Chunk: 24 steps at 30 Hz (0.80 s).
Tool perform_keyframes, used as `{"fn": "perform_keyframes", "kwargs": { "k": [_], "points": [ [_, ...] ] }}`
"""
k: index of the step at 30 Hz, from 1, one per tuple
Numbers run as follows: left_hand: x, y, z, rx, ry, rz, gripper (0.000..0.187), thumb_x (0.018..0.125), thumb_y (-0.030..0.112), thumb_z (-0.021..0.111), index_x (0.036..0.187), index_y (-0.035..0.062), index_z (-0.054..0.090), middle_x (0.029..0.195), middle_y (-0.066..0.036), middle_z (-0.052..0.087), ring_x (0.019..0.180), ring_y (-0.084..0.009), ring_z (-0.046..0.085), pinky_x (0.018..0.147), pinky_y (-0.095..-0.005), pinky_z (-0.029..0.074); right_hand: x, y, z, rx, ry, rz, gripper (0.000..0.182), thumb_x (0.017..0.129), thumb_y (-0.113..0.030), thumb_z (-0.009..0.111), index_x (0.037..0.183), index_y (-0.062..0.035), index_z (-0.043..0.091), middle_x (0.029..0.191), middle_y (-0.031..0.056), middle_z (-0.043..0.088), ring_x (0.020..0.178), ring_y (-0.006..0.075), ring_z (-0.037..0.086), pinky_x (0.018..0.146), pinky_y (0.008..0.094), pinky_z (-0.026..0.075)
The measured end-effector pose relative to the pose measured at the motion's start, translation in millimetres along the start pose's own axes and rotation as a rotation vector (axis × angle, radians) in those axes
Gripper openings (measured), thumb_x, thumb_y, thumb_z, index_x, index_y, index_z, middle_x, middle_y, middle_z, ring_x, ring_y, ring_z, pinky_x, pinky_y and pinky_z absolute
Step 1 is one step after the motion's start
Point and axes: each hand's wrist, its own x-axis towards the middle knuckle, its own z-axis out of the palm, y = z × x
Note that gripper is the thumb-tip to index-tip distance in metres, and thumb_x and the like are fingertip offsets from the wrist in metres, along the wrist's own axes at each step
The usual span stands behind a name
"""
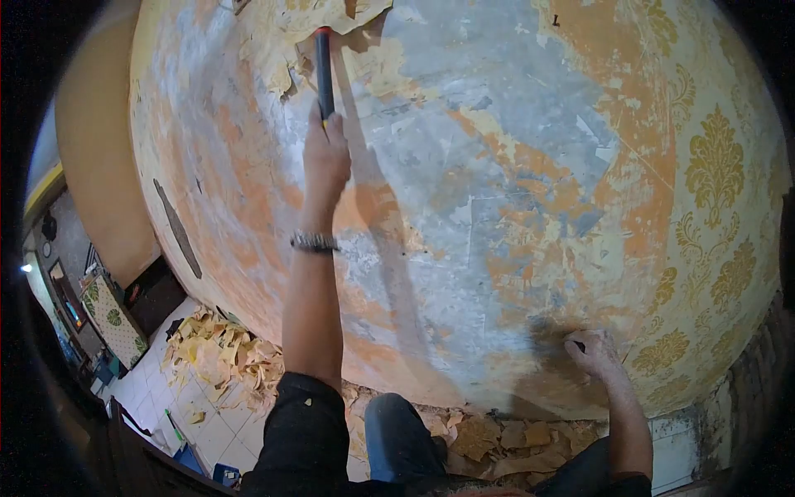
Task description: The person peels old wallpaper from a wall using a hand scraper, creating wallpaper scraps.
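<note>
My left hand point(327, 157), with a dark bracelet point(315, 241) at the wrist, grips the black handle of a scraper point(324, 70) raised high on the wall. A red collar shows at the handle's top; the blade is hidden at a torn, curling flap of wallpaper point(335, 18). Low on the right, my right hand point(595, 352) is closed against the wall, fingers curled around a small dark spot that I cannot make out. Between the hands the wall point(439, 215) is patchy grey, orange and white, with scraps of paper clinging to it.
Gold-patterned wallpaper point(714, 166) covers the wall's right side. Heaped paper scraps point(219, 356) lie on the white tiled floor point(195, 414), and more scraps point(497, 443) line the wall's foot. A nail point(556, 20) sticks out at the upper right. A patterned panel point(114, 319) leans at the left.
</note>
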Motion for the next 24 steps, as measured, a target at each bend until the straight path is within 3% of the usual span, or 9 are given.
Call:
{"fn": "perform_keyframes", "kwargs": {
  "k": [3, 6, 9, 10, 14, 19, 21, 22, 24],
  "points": [
    [4.3, 5.6, -4.7, -0.044, -0.031, -0.192, 0.051, 0.099, 0.025, 0.042, 0.141, -0.0036, 0.033, 0.124, -0.03, 0.054, 0.113, -0.0418, 0.055, 0.092, -0.0432, 0.045, -6.3, -7.6, -6.6, 0.02, 0.085, -0.067, 0.031, 0.086, -0.034, 0.055, 0.099, -0.0104, 0.07, 0.1, 0.0133, 0.069, 0.097, 0.0345, 0.062, 0.086, 0.0437, 0.047],
    [-28.1, -17.1, -4.5, 0.01, -0.03, -0.066, 0.051, 0.099, 0.025, 0.043, 0.142, -0.0014, 0.033, 0.124, -0.032, 0.053, 0.115, -0.0431, 0.053, 0.094, -0.0438, 0.043, -3.7, 2.3, -3.1, 0.025, 0.039, -0.064, 0.031, 0.089, -0.036, 0.053, 0.105, -0.0152, 0.069, 0.107, 0.0117, 0.068, 0.1, 0.0332, 0.062, 0.093, 0.0459, 0.044],
    [-1.7, -21.6, -6.7, 0.138, 0.028, 0.048, 0.051, 0.099, 0.027, 0.042, 0.141, -0.0009, 0.034, 0.121, -0.032, 0.055, 0.113, -0.0439, 0.054, 0.091, -0.0453, 0.044, -2.7, 4.9, 0.0, 0.01, 0.076, -0.1, 0.03, 0.089, -0.035, 0.053, 0.104, -0.015, 0.069, 0.104, 0.0123, 0.068, 0.097, 0.0342, 0.063, 0.089, 0.0451, 0.046],
    [21.4, 8.3, -12.8, 0.155, -0.015, -0.096, 0.049, 0.099, 0.028, 0.041, 0.139, 0.0, 0.036, 0.115, -0.032, 0.058, 0.109, -0.045, 0.056, 0.088, -0.0468, 0.045, -2.6, 1.2, -1.9, 0.004, 0.067, -0.098, 0.03, 0.089, -0.035, 0.053, 0.104, -0.015, 0.069, 0.104, 0.0123, 0.068, 0.097, 0.0342, 0.063, 0.089, 0.0451, 0.046],
    [43.2, 11.5, -2.8, 0.033, 0.049, -0.059, 0.048, 0.098, 0.029, 0.041, 0.139, 0.0028, 0.038, 0.112, -0.031, 0.06, 0.106, -0.0453, 0.057, 0.086, -0.0472, 0.046, -1.2, -5.8, -3.5, -0.018, 0.011, -0.033, 0.031, 0.089, -0.036, 0.052, 0.102, -0.0137, 0.07, 0.103, 0.0131, 0.068, 0.098, 0.035, 0.062, 0.087, 0.0453, 0.047],
    [13.9, -9.3, -7.3, 0.073, 0.025, -0.048, 0.048, 0.098, 0.029, 0.042, 0.139, 0.0037, 0.037, 0.113, -0.03, 0.059, 0.108, -0.0447, 0.057, 0.088, -0.0466, 0.046, -5.2, -5.3, -4.9, 0.047, 0.031, 0.001, 0.033, 0.087, -0.037, 0.055, 0.1, -0.011, 0.07, 0.102, 0.0137, 0.068, 0.1, 0.0347, 0.061, 0.092, 0.0461, 0.044],
    [40.1, -12.1, -4.1, 0.169, 0.105, 0.13, 0.046, 0.098, 0.029, 0.042, 0.138, 0.0042, 0.038, 0.11, -0.03, 0.061, 0.103, -0.0443, 0.059, 0.085, -0.0468, 0.046, -3.6, 3.8, 1.5, 0.033, 0.081, -0.062, 0.035, 0.087, -0.038, 0.053, 0.103, -0.0114, 0.069, 0.105, 0.014, 0.067, 0.103, 0.0354, 0.06, 0.095, 0.0469, 0.041],
    [66.6, 5.2, -9.8, 0.145, 0.01, -0.019, 0.044, 0.099, 0.029, 0.042, 0.135, 0.0043, 0.04, 0.105, -0.028, 0.062, 0.097, -0.0434, 0.061, 0.081, -0.0474, 0.046, -3.0, 0.9, -0.8, 0.029, 0.072, -0.062, 0.035, 0.087, -0.038, 0.053, 0.103, -0.0114, 0.069, 0.105, 0.014, 0.067, 0.103, 0.0354, 0.06, 0.095, 0.0469, 0.041],
    [84.3, 42.5, -5.5, 0.065, 0.021, -0.095, 0.043, 0.099, 0.029, 0.042, 0.134, 0.0042, 0.042, 0.103, -0.028, 0.063, 0.094, -0.0434, 0.061, 0.079, -0.0479, 0.046, 2.1, -7.6, -8.3, 0.027, -0.093, 0.06, 0.037, 0.089, -0.04, 0.053, 0.109, -0.0131, 0.068, 0.112, 0.0125, 0.066, 0.108, 0.0345, 0.057, 0.099, 0.0483, 0.036]
  ]
}}
